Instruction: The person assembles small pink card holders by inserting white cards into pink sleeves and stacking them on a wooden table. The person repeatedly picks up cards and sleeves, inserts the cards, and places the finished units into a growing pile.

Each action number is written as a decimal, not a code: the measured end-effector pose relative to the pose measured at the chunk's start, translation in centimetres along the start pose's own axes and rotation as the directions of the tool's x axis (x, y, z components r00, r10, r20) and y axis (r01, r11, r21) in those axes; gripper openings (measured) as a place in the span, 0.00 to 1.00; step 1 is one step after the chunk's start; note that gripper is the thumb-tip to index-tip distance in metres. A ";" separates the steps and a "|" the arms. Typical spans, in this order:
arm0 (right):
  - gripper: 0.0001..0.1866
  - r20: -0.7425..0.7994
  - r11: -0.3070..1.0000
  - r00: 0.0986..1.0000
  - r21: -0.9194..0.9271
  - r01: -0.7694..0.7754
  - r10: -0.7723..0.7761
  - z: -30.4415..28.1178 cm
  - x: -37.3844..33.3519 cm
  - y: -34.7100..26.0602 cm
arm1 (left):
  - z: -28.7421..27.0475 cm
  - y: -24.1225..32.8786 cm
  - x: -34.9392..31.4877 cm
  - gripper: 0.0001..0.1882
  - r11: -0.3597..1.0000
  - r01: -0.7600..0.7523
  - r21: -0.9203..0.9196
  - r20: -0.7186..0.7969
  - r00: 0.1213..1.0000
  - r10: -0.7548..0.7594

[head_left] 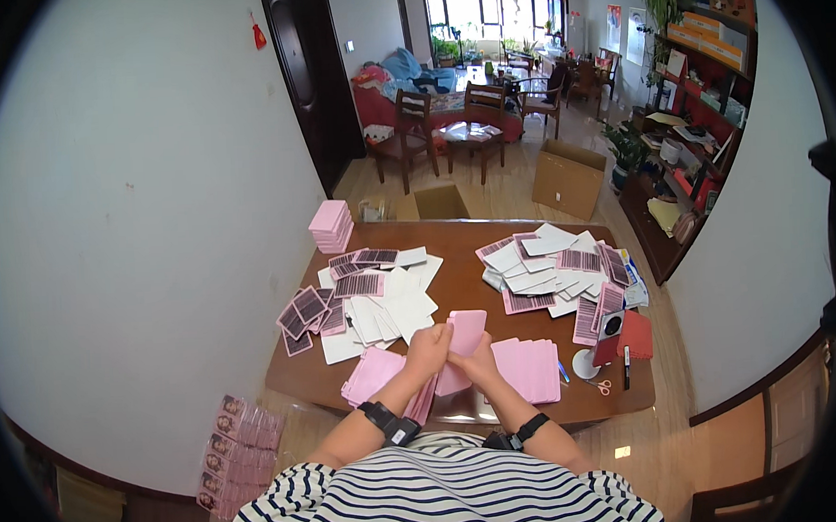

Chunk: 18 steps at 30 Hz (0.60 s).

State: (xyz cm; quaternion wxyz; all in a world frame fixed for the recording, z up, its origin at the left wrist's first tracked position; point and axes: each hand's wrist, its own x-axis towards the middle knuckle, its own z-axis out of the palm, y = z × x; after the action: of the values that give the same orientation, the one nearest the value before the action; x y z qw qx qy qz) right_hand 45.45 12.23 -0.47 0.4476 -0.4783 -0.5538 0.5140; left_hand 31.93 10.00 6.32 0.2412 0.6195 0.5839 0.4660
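Near the front edge of the brown table (456, 269), my left hand (429, 350) and my right hand (479, 359) meet on a flat pink card piece (468, 328). The fingers of both are closed on it, and its upper end sticks up between them. Under my left forearm lies a spread of flat pink pieces (373, 373). Beside my right forearm is a fanned pile of similar pink pieces (527, 372). My wrists wear black straps with small devices. What my fingertips do behind the card is hidden.
Heaps of white cards (392, 309) and dark-striped pink cards (578, 260) cover both sides. A pink stack (332, 226) stands at the far left corner. At right are a phone on a stand (610, 332), scissors (603, 385) and a black marker (627, 368). Beyond stands a cardboard box (569, 178).
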 end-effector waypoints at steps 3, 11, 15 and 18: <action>0.53 -0.011 0.997 0.999 -0.066 -0.042 0.041 1.3 0.0 -0.2 | -2.2 -2.5 0.9 0.26 0.905 0.336 -0.262 0.236 0.931 -0.278; 0.46 -0.171 0.878 0.942 0.438 -0.191 0.290 7.8 2.3 -0.4 | -7.5 -7.2 -3.7 0.16 0.995 0.093 0.024 0.246 0.965 -0.096; 0.27 0.040 0.876 0.964 0.408 -0.256 0.264 10.6 1.5 0.1 | -11.0 -11.3 -5.3 0.15 0.980 0.198 0.026 0.318 0.928 -0.196; 0.25 0.408 0.746 0.871 0.481 -0.461 0.274 9.9 0.5 1.0 | -14.3 -15.3 -7.0 0.16 0.896 0.409 -0.172 0.354 0.875 -0.331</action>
State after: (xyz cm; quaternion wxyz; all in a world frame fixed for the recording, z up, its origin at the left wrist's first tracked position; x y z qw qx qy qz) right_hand 35.63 11.38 -2.14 0.3636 -0.3377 -0.3333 0.8017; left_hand 12.83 2.97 -2.15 0.4900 0.5280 0.5848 0.3729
